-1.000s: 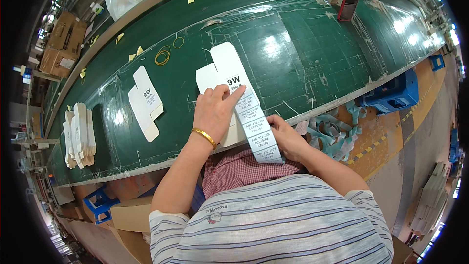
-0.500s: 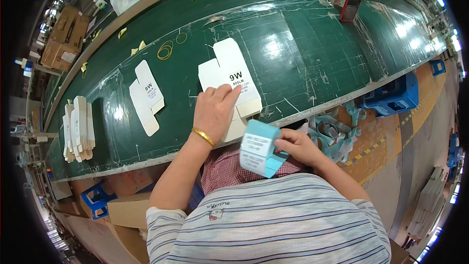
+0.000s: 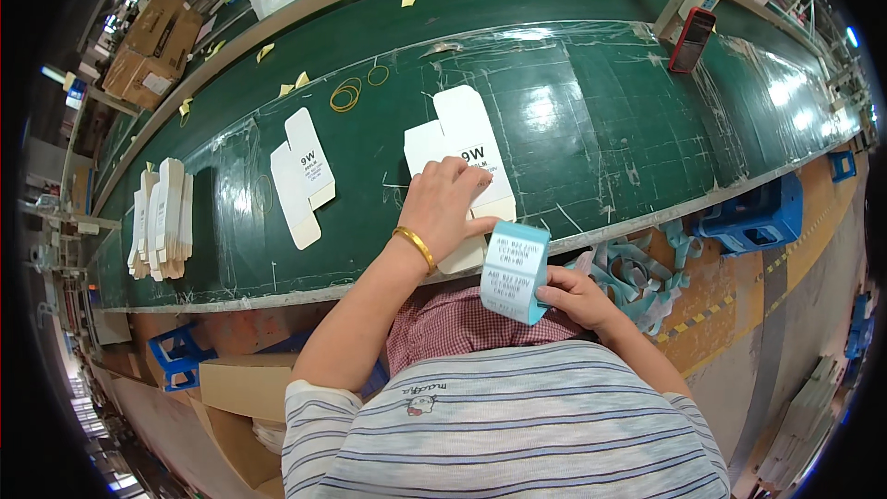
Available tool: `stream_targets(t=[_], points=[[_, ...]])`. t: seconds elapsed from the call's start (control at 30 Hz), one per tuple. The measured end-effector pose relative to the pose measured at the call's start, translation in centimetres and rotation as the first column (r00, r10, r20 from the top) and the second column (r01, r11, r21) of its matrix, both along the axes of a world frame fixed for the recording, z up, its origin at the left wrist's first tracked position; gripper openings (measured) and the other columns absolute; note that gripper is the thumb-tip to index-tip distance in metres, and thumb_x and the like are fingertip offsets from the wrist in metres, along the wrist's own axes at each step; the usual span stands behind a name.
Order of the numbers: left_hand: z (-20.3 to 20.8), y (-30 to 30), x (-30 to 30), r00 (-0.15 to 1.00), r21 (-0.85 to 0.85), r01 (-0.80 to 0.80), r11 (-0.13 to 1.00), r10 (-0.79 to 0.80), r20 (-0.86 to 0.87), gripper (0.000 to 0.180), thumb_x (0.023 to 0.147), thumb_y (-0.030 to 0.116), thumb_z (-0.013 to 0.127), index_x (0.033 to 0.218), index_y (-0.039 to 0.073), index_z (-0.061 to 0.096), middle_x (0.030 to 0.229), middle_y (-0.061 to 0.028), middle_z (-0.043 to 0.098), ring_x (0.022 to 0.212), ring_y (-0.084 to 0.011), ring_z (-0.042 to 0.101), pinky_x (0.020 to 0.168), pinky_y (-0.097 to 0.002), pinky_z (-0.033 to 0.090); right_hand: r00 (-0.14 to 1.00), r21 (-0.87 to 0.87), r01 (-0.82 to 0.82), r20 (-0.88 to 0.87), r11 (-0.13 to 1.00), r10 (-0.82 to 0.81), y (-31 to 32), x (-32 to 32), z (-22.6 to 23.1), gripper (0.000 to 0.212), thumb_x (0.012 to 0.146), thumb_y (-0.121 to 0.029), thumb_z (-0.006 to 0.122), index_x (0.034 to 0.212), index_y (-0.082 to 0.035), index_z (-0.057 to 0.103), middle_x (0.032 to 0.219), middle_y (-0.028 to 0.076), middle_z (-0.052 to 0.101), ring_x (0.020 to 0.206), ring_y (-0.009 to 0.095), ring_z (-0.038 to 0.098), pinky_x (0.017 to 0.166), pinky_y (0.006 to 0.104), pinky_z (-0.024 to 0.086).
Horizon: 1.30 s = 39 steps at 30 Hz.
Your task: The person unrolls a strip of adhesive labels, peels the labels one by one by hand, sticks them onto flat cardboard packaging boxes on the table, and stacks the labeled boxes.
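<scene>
My left hand (image 3: 442, 206) rests on a flat white folding carton (image 3: 465, 120) on the green bench. Its fingers lie stretched over the printed panel, and the thumb is spread toward the labels, apparently holding nothing. The right hand (image 3: 580, 298), at the bench's near edge above my lap, pinches a looped strip of white printed labels on pale blue backing (image 3: 514, 270). The strip's upper edge is close to my left thumb; whether they touch I cannot tell. Another flat carton (image 3: 301, 187) lies to the left, and a bundle of folded cartons (image 3: 164, 222) stands farther left.
Rubber bands (image 3: 346, 94) and yellow scraps lie on the green bench (image 3: 591, 102). A red-edged phone (image 3: 692, 41) leans on a post at the far right. Blue stools (image 3: 753, 212) and a heap of backing strips (image 3: 637, 277) are below the near edge; a cardboard box (image 3: 245, 383) sits lower left.
The bench scene has shifted rightward in view. My left thumb has spread out toward the label strip, and the strip has turned more upright in the right hand, nearer the left.
</scene>
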<state>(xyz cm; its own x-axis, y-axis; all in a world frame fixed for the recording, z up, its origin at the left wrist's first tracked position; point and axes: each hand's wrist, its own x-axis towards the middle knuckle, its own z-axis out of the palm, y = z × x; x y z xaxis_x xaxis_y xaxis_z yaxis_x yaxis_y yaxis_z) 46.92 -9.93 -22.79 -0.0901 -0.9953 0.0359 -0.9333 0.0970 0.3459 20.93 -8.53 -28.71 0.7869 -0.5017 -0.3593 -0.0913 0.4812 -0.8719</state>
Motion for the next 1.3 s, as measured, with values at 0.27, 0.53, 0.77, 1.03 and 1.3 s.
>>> stream_targets(t=[0.27,0.53,0.77,1.03,1.3], points=[[-1.2,-1.0,-0.1,0.952,-0.249,0.271,0.93,-0.22,0.215,0.023,0.077,0.024,0.066,0.091,0.007,0.06,0.083,-0.0053,0.06,0.077,-0.0241,0.058,0.07,-0.034,0.05,0.997,0.042,0.063,0.039,0.997,-0.065,0.4,0.0,-0.3,0.031,0.092,-0.014,0.056,0.117,0.005,0.057,0.112,0.007,0.06,0.103,0.014,0.054,0.092,0.0303,0.042],[5.4,1.7,7.2,0.973,-0.614,0.2,0.763,-0.083,0.214,0.023,0.078,0.014,0.064,0.099,0.003,0.065,0.094,-0.0112,0.069,0.084,-0.0253,0.068,0.069,-0.0331,0.053,0.993,0.077,0.116,-0.029,0.99,-0.114,0.1,0.0,-0.2,0.032,0.091,-0.014,0.057,0.118,0.004,0.057,0.114,0.009,0.06,0.104,0.016,0.055,0.092,0.0308,0.043],[1.9,6.0,16.8,0.896,-0.407,0.066,0.911,0.125,0.425,0.024,0.076,0.008,0.066,0.1,0.005,0.066,0.092,-0.0087,0.067,0.085,-0.0278,0.065,0.073,-0.0356,0.052,1.0,-0.037,0.016,-0.017,0.999,-0.016,-0.5,1.0,-0.4,0.032,0.093,-0.015,0.055,0.119,0.003,0.057,0.115,0.007,0.06,0.104,0.014,0.054,0.093,0.0304,0.042],[3.4,5.2,-0.1,0.1,0.324,0.042,0.945,0.319,-0.942,0.036,0.087,0.005,0.063,0.123,0.003,0.055,0.096,-0.0051,0.065,0.089,-0.0106,0.061,0.075,-0.0239,0.049,0.998,-0.035,-0.028,-0.049,0.999,0.026,-0.8,1.0,0.1,0.027,0.094,-0.016,0.055,0.116,0.0,0.06,0.113,0.006,0.059,0.102,0.014,0.055,0.092,0.0295,0.043],[2.4,5.3,-4.1,0.226,0.232,-0.085,0.969,0.245,-0.943,0.031,0.08,0.005,0.071,0.11,0.003,0.064,0.1,-0.0066,0.066,0.085,-0.0113,0.062,0.074,-0.0238,0.051,0.954,-0.703,0.289,0.15,0.65,-0.261,-3.2,0.8,5.5,0.075,0.079,-0.022,0.071,0.14,-0.002,0.032,0.141,0.016,0.037,0.133,0.027,0.034,0.106,0.0418,0.031]])
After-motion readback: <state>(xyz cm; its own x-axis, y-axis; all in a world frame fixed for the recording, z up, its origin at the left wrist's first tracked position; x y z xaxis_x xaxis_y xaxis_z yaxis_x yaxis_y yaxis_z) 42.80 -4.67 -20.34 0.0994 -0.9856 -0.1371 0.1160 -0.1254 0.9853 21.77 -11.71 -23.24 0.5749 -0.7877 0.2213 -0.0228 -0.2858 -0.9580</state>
